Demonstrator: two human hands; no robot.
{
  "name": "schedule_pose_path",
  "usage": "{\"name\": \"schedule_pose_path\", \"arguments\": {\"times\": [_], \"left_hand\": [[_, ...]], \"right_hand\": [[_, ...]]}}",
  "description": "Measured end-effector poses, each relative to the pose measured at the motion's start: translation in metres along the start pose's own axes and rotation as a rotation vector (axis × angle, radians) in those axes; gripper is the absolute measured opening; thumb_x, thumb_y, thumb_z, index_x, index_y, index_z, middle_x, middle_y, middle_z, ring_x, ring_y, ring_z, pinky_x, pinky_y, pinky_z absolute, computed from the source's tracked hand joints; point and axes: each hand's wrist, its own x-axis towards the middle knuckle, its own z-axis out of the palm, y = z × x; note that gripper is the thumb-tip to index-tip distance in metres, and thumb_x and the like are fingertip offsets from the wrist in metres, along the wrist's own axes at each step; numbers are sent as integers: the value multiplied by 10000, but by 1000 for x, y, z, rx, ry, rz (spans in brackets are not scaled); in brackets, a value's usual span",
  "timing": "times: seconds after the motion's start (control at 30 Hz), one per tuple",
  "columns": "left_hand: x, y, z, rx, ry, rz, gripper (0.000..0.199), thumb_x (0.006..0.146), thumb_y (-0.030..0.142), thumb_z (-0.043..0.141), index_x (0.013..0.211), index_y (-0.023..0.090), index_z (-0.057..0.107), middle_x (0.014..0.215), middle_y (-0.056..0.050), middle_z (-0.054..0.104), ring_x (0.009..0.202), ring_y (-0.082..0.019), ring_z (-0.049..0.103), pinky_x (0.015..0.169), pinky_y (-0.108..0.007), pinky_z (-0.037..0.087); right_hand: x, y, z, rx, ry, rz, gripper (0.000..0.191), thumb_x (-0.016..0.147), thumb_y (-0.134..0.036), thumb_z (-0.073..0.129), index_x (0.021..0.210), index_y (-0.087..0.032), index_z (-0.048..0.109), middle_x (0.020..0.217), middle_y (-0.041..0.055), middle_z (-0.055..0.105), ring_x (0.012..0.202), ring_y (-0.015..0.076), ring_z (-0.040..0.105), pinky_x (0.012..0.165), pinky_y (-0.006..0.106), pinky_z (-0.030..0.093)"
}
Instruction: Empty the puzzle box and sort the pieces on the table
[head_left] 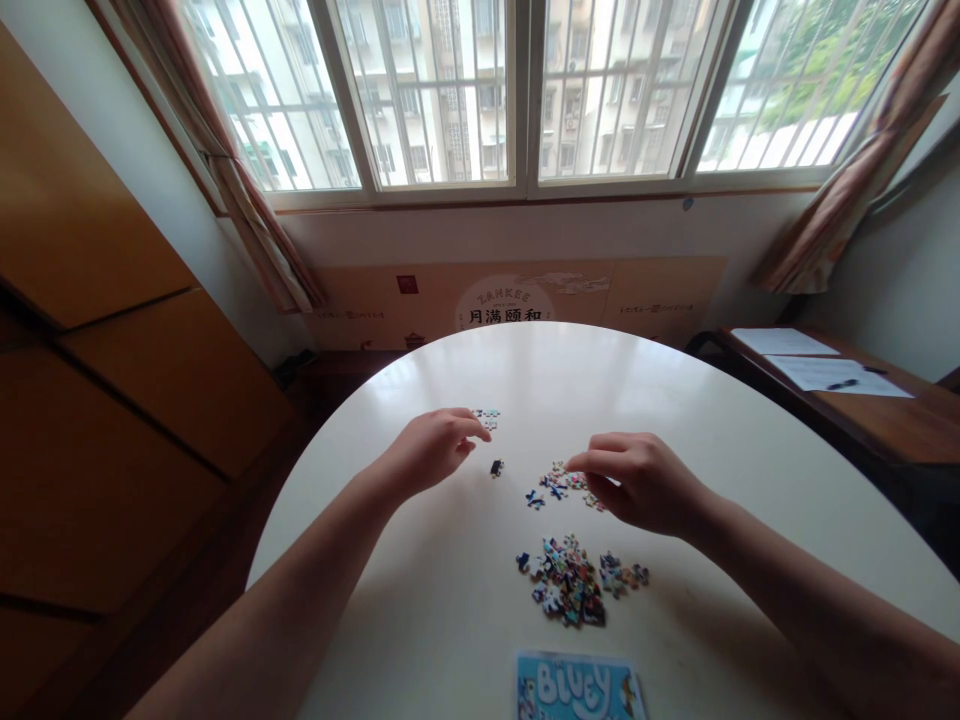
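My left hand [439, 448] hovers over the left part of the round white table, fingers loosely bent and apart, with no piece visible in them. Beside its fingertips lie several pale jigsaw pieces [491, 413]. A single dark jigsaw piece [496, 467] rests just right of that hand. Over a loose spread of jigsaw pieces [556, 487], my right hand [637, 480] has its index finger stretched out and its thumb apart below. Its palm and some pieces under it are hidden. Nearer to me sits a heaped pile of mixed-colour jigsaw pieces [568, 580].
A blue box marked "Bluey" [577, 688] lies at the near edge of view on the white table [420, 620]. To the right, a brown side table [840, 410] holds papers [832, 375]. Wooden cabinets [112, 420] stand left, and a printed carton [375, 300] leans under the window.
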Motion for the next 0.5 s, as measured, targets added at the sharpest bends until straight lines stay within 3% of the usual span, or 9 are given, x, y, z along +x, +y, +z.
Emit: {"name": "schedule_pose_path", "arguments": {"times": [0.13, 0.23, 0.5], "left_hand": [[-1, 12, -2, 27, -115, -32, 118, 858, 249, 656, 917, 235, 758, 979, -30, 735, 912, -221, 671, 819, -338, 509], [0, 20, 5, 41, -176, -51, 122, 827, 268, 702, 930, 232, 756, 992, -38, 728, 921, -236, 667, 825, -352, 504], [3, 24, 9, 53, -144, -127, 98, 825, 253, 680, 878, 230, 758, 1006, -36, 712, 935, -233, 655, 818, -337, 506]], "right_hand": [[0, 0, 2, 13, 4, 3, 227, 912, -140, 502, 967, -206, 712, 725, -9, 625, 630, 64, 532, 590, 206, 368], [0, 0, 3, 19, 7, 12, 232, 915, -136, 499, 965, -204, 714, 721, -7, 620, 627, 62, 526, 586, 206, 361], [1, -2, 3, 17, 19, 8, 231, 913, -132, 501, 958, -204, 716, 722, -7, 623, 619, 64, 525, 585, 199, 358]]}}
